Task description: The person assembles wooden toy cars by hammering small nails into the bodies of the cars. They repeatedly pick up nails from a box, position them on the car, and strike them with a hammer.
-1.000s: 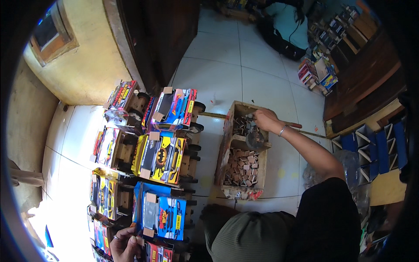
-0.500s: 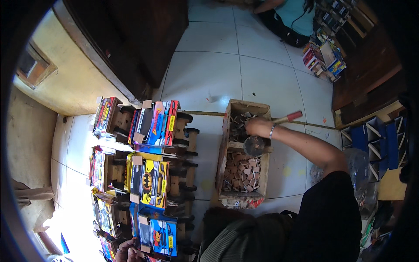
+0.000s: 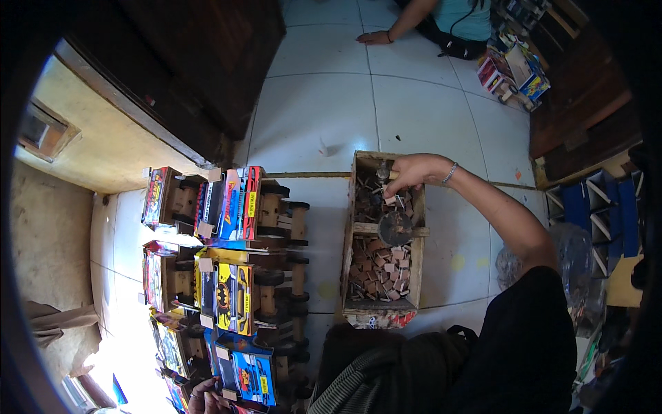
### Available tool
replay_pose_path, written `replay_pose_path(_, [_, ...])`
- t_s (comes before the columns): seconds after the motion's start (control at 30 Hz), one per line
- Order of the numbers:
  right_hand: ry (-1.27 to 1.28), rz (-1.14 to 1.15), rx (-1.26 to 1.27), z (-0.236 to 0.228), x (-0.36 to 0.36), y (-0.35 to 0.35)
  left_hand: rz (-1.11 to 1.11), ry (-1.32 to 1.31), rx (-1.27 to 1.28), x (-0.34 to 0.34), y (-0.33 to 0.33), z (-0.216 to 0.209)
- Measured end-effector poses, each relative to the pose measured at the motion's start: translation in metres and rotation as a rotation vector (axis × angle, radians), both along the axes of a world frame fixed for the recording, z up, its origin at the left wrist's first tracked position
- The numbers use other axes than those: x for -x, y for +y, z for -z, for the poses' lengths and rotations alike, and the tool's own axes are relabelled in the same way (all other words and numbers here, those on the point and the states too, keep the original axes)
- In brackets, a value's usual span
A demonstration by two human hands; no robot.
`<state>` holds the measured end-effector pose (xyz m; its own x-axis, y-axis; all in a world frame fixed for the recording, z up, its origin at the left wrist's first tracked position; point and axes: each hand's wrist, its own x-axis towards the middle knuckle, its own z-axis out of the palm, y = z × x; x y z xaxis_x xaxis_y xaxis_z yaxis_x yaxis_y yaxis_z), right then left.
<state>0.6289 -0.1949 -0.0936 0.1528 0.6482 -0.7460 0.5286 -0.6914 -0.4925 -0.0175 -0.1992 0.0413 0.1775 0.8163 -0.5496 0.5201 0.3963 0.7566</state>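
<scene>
My right hand (image 3: 417, 169) is over the far compartment of a long wooden box (image 3: 349, 276), its fingers closed around a hammer (image 3: 384, 170). The dark metal head and a short bit of pale handle show; my hand hides the rest. Below my fingers lie small dark and brown pieces (image 3: 372, 200). Small brown wooden pieces (image 3: 383, 269) fill the near compartment. A dark round disc (image 3: 396, 229) sits at the divider. At the lower edge, my left hand (image 3: 205, 398) has bent fingers beside a blue toy truck (image 3: 252, 376); what it grips is partly hidden.
Rows of toy trucks with black wheels, including a yellow one (image 3: 234, 297) and a red-blue one (image 3: 241, 203), stand left of the box. Across the tiled floor is another person's hand (image 3: 376, 38). Blue panels (image 3: 586, 214) and clear plastic (image 3: 569, 259) lie at the right.
My right hand has moved toward the far end of the box. The hammer's red handle end no longer shows at its right. The other person's hand now rests on the floor.
</scene>
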Motion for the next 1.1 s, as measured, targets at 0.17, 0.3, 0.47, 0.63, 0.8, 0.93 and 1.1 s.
replay_pose_path(0.17, [0.196, 0.086, 0.025, -0.014, -0.003, -0.007, 0.044, 0.016, -0.086, -0.001, -0.004, -0.003])
replay_pose_path(0.3, [0.233, 0.114, 0.088, -0.016, -0.008, -0.013, 0.095, -0.091, -0.101, 0.009, -0.003, 0.000])
replay_pose_path(0.47, [0.352, 0.166, 0.080, -0.021, -0.014, -0.022, 0.147, -0.128, -0.059, 0.022, -0.004, -0.004])
replay_pose_path(0.63, [0.465, 0.156, 0.003, -0.039, -0.012, -0.028, 0.193, -0.187, -0.075, 0.023, -0.006, -0.006])
replay_pose_path(0.8, [0.454, 0.143, -0.036, -0.051, -0.011, -0.030, 0.203, -0.230, -0.008, 0.029, -0.004, -0.005])
replay_pose_path(0.93, [0.521, 0.167, -0.063, -0.056, -0.009, -0.033, 0.194, -0.257, 0.003, 0.034, -0.006, -0.001])
replay_pose_path(1.1, [0.587, 0.095, -0.061, -0.063, -0.004, -0.039, -0.014, -0.325, -0.062, 0.032, -0.013, 0.007])
